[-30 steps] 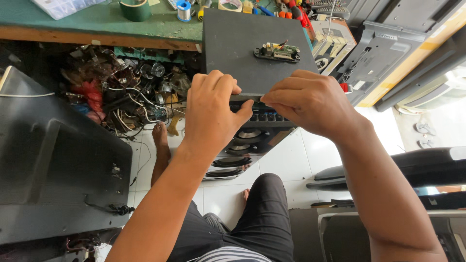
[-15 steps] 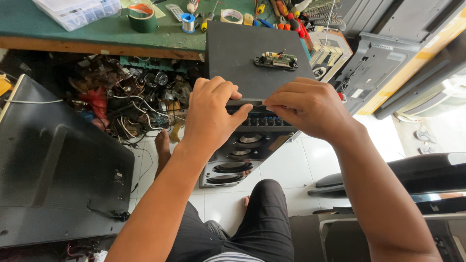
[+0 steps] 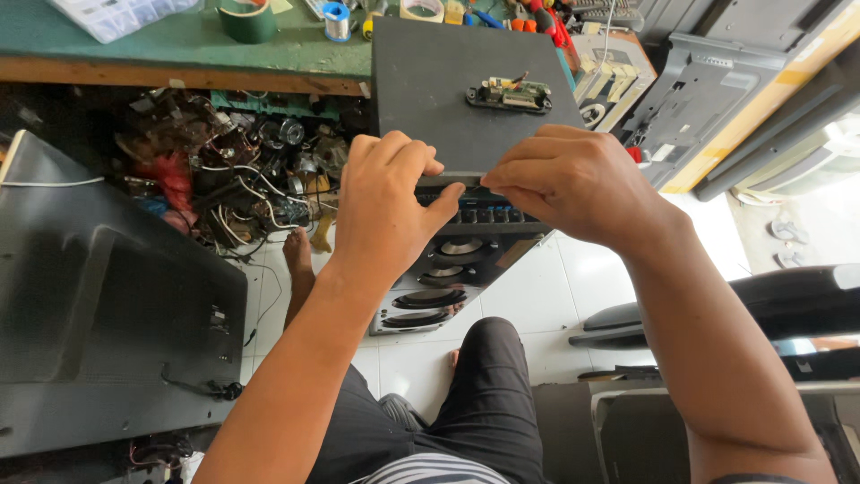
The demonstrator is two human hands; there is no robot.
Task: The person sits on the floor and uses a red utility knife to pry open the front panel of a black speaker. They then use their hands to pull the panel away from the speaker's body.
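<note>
A tall dark speaker cabinet (image 3: 452,99) stands in front of me, its flat top facing up and its front with round speaker cones (image 3: 443,269) and a row of buttons facing me. A small green circuit board (image 3: 509,94) lies on the top. My left hand (image 3: 390,202) and my right hand (image 3: 573,184) both pinch the near top edge of the cabinet, thumbs under the lip above the button row, fingers curled over it. What lies between the fingertips is hidden.
A green workbench (image 3: 179,45) at the back carries a tape roll (image 3: 248,18), a solder spool (image 3: 337,20), a plastic parts box and tools. Under it lies a tangle of wires and parts (image 3: 233,170). Television back shells stand at the left (image 3: 98,305) and right (image 3: 708,99).
Both hands stay at the cabinet's near top edge; my view has tilted slightly, so the cabinet and bench sit a little lower in frame. No clear shift in the grip.
</note>
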